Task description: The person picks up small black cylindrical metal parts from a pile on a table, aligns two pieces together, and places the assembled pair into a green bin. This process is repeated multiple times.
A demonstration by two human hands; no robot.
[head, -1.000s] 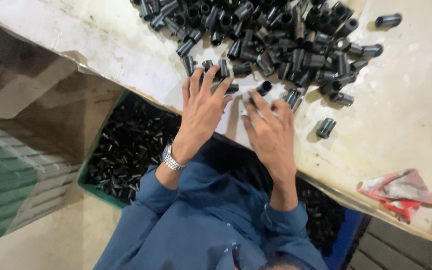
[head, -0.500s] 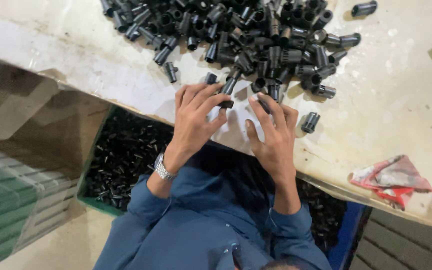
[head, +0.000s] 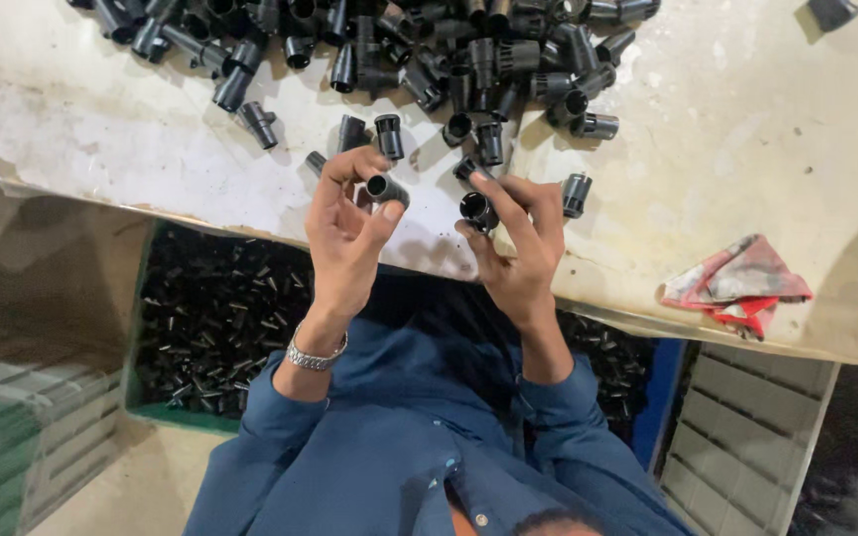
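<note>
A heap of short black tubular parts (head: 468, 50) lies at the far side of a worn off-white table (head: 101, 129). My left hand (head: 344, 238), with a metal watch on its wrist, pinches one black tube part (head: 387, 189) between thumb and fingers. My right hand (head: 518, 248) grips another black tube part (head: 476, 210) at its fingertips. Both hands hover just above the table's near edge, a short gap between them. Loose tubes (head: 575, 194) lie close by, around the fingers.
A red and white rag (head: 736, 283) lies on the table at the right. Below the table edge, a green crate (head: 210, 318) holds several small black parts. A blue bin edge (head: 662, 397) and a grey slatted crate (head: 746, 437) stand at the lower right.
Both hands were lying flat among the parts on the table; now they are raised and turned, each holding one black tube part.
</note>
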